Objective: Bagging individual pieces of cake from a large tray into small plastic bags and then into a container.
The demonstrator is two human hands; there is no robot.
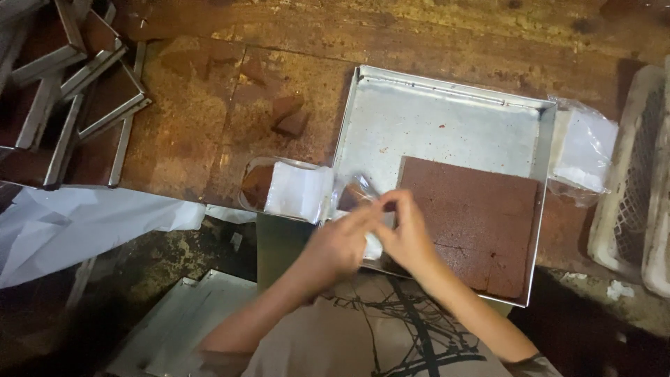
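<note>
1. The wooden table (209, 126) is stained and worn; it carries everything in reach.
2. A metal tray (433, 115) lies in front of the person, its upper left part bare.
3. A brown slab of cake (481, 209), scored into squares, fills the tray's lower right corner.
4. Empty metal frames (77, 98) are piled at the far left; a white crate (628, 181) stands at the right edge.
5. A stack of clear bags (299, 190) lies just left of the tray.
6. The left hand (338, 244) and right hand (408, 234) meet over the tray's near edge, fingers pinched together on a clear wrapper (357, 188). What it contains is unclear.
7. Wrapping likely goes best with the film pulled taut, above the tray.
</note>
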